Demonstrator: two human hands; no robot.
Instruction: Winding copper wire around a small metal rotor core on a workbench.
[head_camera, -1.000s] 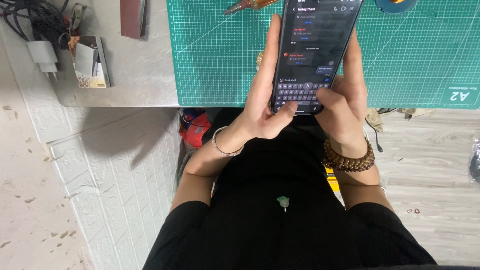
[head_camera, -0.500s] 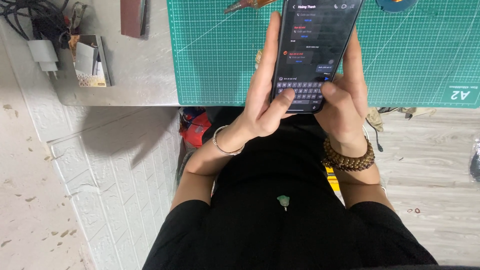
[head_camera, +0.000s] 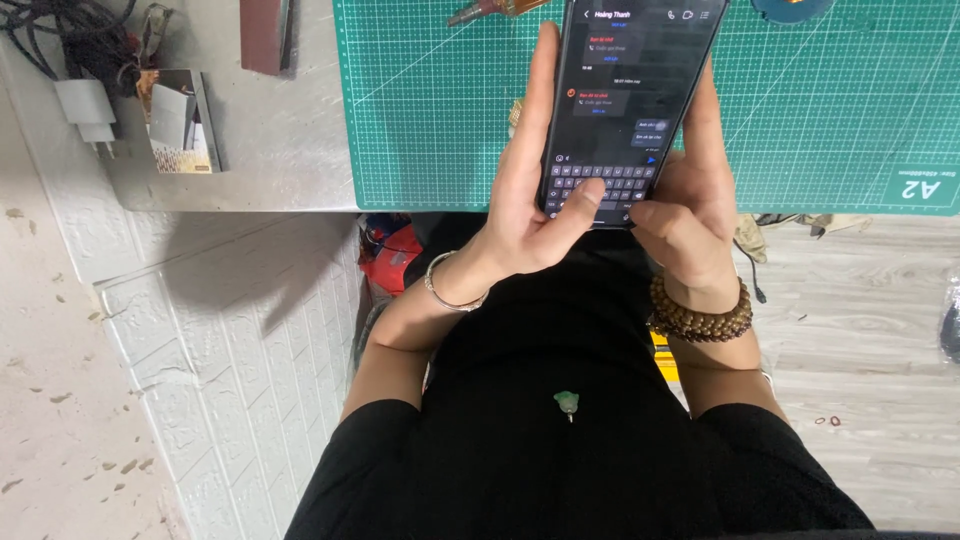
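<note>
A black smartphone (head_camera: 630, 90) with a dark chat screen and an on-screen keyboard is held upright over the edge of a green cutting mat (head_camera: 440, 120). My left hand (head_camera: 525, 190) grips its left side, thumb resting on the keyboard; a thin silver bangle circles that wrist. My right hand (head_camera: 690, 200) grips the right side, thumb at the keyboard's lower right, with a brown bead bracelet on the wrist. Both hands hover above my lap in black clothing.
On the grey table (head_camera: 270, 150) lie a small booklet (head_camera: 180, 120), a white charger plug (head_camera: 85, 110) with dark cables, and a brown flat object (head_camera: 265, 30). A screwdriver (head_camera: 490, 10) rests on the mat's top edge. A red item (head_camera: 390, 255) sits under the table.
My left thumb has shifted slightly across the keyboard, and the right thumb has moved to the lower right. The phone stays in the same place.
</note>
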